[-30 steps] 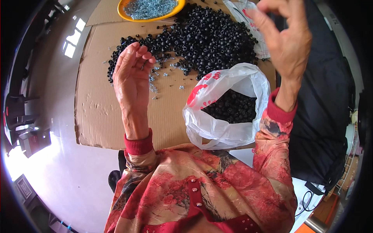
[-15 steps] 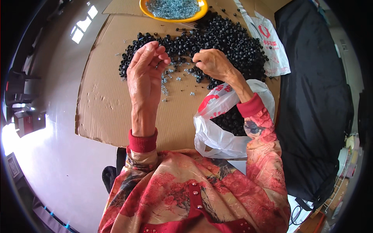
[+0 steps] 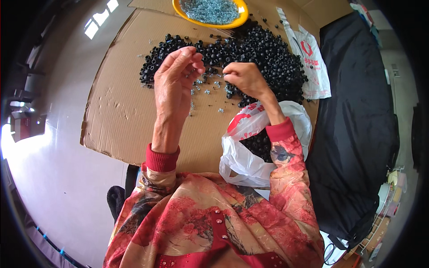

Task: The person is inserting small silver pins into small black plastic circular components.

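My left hand (image 3: pixel 175 82) is raised over the cardboard, palm turned inward. Its thumb and index fingertips are pinched together, and whatever they hold is too small to make out. To its right, my right hand (image 3: pixel 246 80) is curled closed with the knuckles up, its fingertips hidden from view. A narrow gap separates the two hands. Beneath and beyond them spreads a pile of black round beads (image 3: pixel 277 62) with holes. Small clear-blue beads (image 3: pixel 207 91) lie scattered on the cardboard between the hands.
A yellow bowl (image 3: pixel 245 18) of tiny blue beads stands at the far side of the cardboard sheet (image 3: pixel 116 107). An open white plastic bag (image 3: pixel 243 163) with black beads sits under my right forearm. A flat white bag (image 3: pixel 315 67) and black fabric (image 3: pixel 353 120) lie rightward.
The view has shifted slightly. My right hand has come a little closer to my left, narrowing the gap. Both hands stay closed.
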`<state>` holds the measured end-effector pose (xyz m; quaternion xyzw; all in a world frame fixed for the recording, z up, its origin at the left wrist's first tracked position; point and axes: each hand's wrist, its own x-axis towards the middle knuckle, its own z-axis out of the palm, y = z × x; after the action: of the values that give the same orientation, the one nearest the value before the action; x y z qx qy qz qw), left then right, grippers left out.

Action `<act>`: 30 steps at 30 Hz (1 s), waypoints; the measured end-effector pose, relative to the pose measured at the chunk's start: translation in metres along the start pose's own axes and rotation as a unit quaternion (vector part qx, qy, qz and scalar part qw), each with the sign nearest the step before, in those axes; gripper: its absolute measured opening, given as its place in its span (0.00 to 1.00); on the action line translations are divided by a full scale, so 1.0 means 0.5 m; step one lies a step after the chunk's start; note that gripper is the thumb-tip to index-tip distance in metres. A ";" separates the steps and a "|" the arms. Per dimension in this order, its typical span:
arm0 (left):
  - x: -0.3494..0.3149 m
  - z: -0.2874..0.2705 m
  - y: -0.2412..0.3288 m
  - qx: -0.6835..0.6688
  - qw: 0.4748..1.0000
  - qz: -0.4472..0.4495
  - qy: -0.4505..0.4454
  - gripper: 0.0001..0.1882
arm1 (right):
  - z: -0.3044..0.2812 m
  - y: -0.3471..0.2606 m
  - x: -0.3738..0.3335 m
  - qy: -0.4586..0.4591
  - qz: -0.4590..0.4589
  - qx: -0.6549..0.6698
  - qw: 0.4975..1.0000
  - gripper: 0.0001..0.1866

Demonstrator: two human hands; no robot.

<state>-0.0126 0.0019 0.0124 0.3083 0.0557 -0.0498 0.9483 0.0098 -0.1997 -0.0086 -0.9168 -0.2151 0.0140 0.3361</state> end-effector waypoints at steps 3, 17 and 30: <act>-0.004 0.010 -0.006 -0.006 1.000 -0.018 -0.007 0.09 | -0.039 -0.038 -0.015 0.023 0.168 0.307 0.936 0.12; -0.053 0.071 -0.039 -0.057 0.989 -0.075 -0.115 0.08 | -0.047 -0.146 -0.014 0.133 -0.056 0.503 0.852 0.07; -0.065 0.072 -0.040 -0.088 0.994 0.040 -0.058 0.11 | -0.054 -0.196 -0.011 0.229 -0.169 0.037 0.958 0.09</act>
<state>-0.0447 -0.0336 0.0342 0.2218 -0.0072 -0.0247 0.9748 -0.0285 -0.1518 0.0726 -0.8324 -0.2838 -0.2459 0.4075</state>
